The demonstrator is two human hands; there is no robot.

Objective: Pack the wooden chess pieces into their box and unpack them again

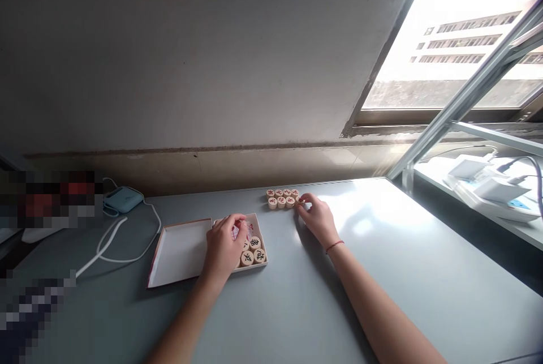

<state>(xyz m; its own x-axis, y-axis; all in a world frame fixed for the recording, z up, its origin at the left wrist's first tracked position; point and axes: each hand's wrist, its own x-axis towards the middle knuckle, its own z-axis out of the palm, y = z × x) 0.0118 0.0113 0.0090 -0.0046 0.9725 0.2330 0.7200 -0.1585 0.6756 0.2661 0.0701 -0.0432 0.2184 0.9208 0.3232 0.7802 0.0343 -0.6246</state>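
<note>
I see a big grey table [403,285] filling the low part of the view. Left of the middle lies an open box [262,263], its lid [182,251] flat on its left side. The left hand [224,244] is over the box with bent fingers; I can't tell if they hold anything. Round pieces with black marks [253,251] sit inside, just right of it. The right hand [316,218] is nearer the two rows of red-marked pieces [281,198], in the middle of the view. The rows run long from left to right, left of its fingertips. Its thumb and finger pinch the end piece [301,201], at the near row's right end. That piece is round, so no side is long; I can't tell if it tips.
</note>
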